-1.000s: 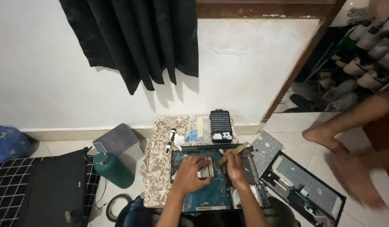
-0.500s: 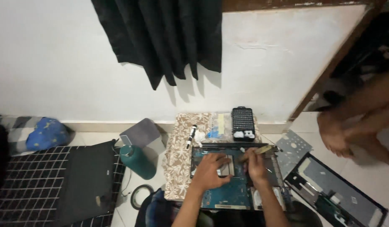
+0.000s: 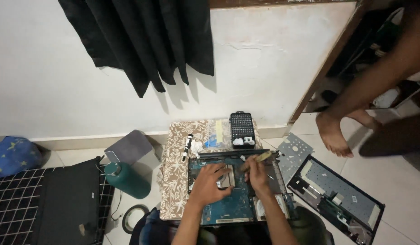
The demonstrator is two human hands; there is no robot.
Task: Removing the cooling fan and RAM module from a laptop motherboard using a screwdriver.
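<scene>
An opened laptop base with a blue circuit board (image 3: 228, 206) lies on a small table covered by a patterned cloth (image 3: 173, 181). My left hand (image 3: 211, 182) rests on the board, fingers over a metal part near its middle. My right hand (image 3: 257, 174) grips a small brush (image 3: 259, 159) with a pale handle, its tip pointing toward the board's far right corner. Both forearms reach in from the bottom edge.
A black screwdriver bit case (image 3: 242, 128) and a pen-like tool (image 3: 187, 146) lie at the table's far side. A green bottle (image 3: 126, 179) stands left of the table, a laptop cover (image 3: 338, 197) and metal plate (image 3: 292, 152) to the right. Another person's bare foot (image 3: 331, 134) stands nearby.
The view has shifted a little. The other person's legs have moved at the right. My hands stay on the board, the right one still holding the brush.
</scene>
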